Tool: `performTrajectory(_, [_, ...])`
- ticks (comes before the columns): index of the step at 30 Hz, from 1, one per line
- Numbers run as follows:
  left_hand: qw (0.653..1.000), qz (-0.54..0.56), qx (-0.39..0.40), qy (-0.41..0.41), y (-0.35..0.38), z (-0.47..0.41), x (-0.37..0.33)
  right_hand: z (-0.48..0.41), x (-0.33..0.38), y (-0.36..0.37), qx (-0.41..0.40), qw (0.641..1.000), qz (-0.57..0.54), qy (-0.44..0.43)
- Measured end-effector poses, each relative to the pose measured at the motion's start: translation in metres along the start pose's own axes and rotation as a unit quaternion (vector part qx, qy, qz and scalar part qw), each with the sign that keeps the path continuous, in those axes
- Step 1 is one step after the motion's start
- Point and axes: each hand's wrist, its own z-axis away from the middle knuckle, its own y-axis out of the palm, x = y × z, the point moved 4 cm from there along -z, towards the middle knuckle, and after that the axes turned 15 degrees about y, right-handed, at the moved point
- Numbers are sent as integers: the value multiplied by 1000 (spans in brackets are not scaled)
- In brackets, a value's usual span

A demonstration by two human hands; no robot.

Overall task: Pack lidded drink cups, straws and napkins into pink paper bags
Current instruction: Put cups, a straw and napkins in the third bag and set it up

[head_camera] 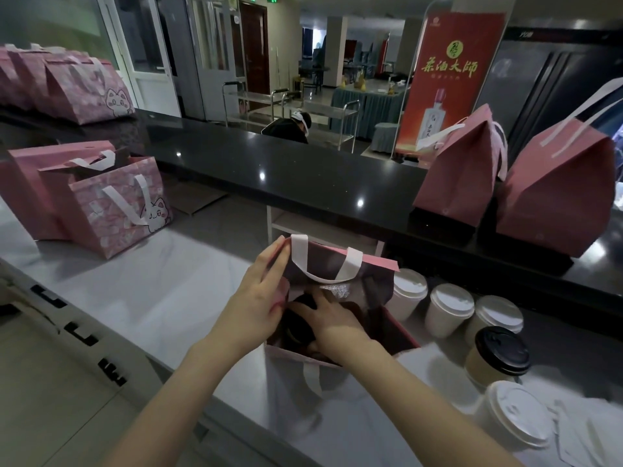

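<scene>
An open pink paper bag (374, 261) with white handles stands on the steel counter in front of me. My left hand (259, 291) holds its left rim, spreading the opening. My right hand (328, 318) reaches down inside the bag, fingers spread over a dark-lidded cup (296, 323) that is mostly hidden. To the right stand white-lidded cups (409, 289) (451, 308) (495, 316), a tan cup with a black lid (499, 355), and another white-lidded cup (515, 416) nearest me. White napkins (580, 429) lie at the far right.
Pink cat-print bags (118, 203) stand at the left of the counter, more lie on the black ledge (303, 176) at upper left (77, 89). Two closed pink bags (462, 173) (556, 193) sit on the ledge at right. A person crouches beyond the ledge.
</scene>
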Motion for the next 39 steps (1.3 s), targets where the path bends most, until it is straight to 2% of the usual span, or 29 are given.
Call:
performTrajectory(8, [991, 26, 129, -32, -14, -11, 25, -11, 6, 2, -41, 998, 30, -35])
performTrajectory(14, [987, 35, 154, -32, -8, -22, 44, -33, 14, 3, -55, 996, 41, -51])
performTrajectory(20, [984, 47, 168, -35, -5, -36, 66, -58, 15, 11, -1, 999, 33, -13])
performTrajectory(27, [983, 80, 162, -21, 0, -42, 83, -82, 13, 14, 23, 999, 34, -2])
performTrajectory(32, [990, 65, 124, -12, 4, -41, 82, -77, 9, 9, 40, 999, 12, -17])
performTrajectory(36, [996, 46, 78, -6, 8, -38, 70, -45, -1, -18, 0, 999, -42, -6])
performTrajectory(39, [998, 11, 60, -4, 18, -34, 52, 7, -25, -43, -81, 991, -101, -24])
